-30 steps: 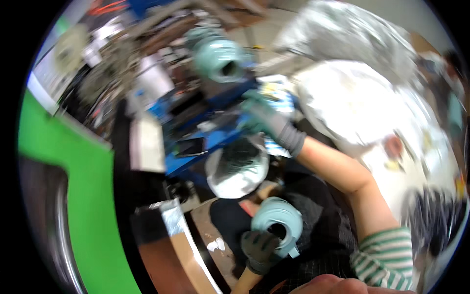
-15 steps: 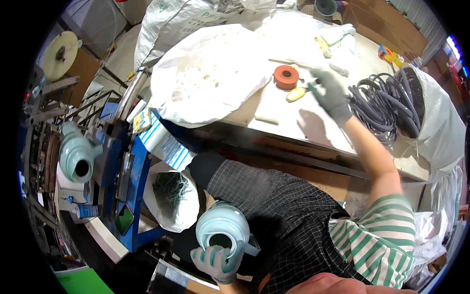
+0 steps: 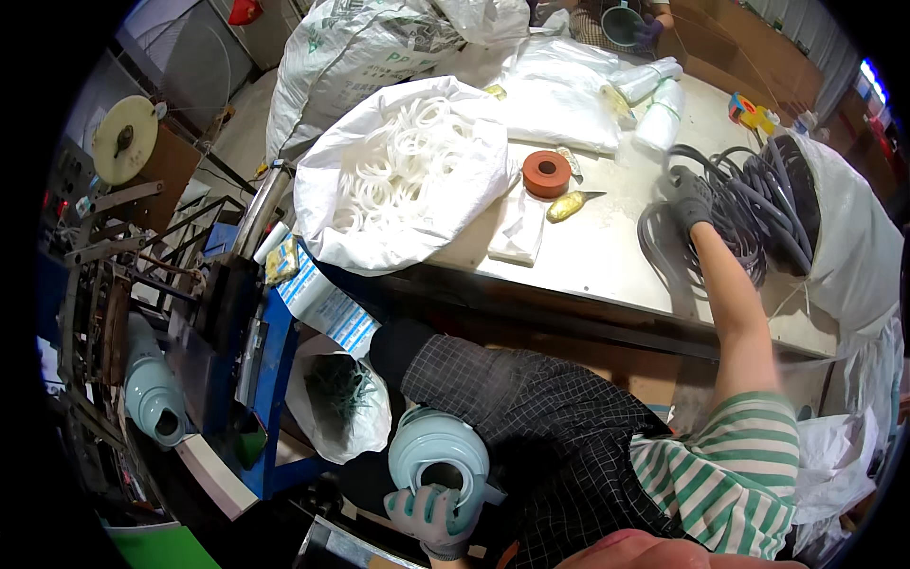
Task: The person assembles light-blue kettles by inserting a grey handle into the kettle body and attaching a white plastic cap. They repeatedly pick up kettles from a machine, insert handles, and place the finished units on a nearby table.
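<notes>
On my lap rests a light blue-green plastic vessel with a round dark opening turned toward me. My left hand, in a grey glove with pale green fingertips, is closed over the rim of that opening. At the right of the worktable my right hand, in a darker glove, has its fingers closed on a dark grey rubber ring at the edge of a heap of similar rings. A yellow-handled knife lies to its left, beside a reddish-brown tape roll.
A white sack of white rings stands on the table. Further back are clear plastic bags. Another blue-green vessel sits by the machine at left. A scrap-filled bag stands near my knee. Across the table, a person's gloved hand holds a vessel.
My right hand has moved right, from beside the knife to the grey rings, and closed on one. The vessel by the machine now sits lower. My left hand keeps its hold.
</notes>
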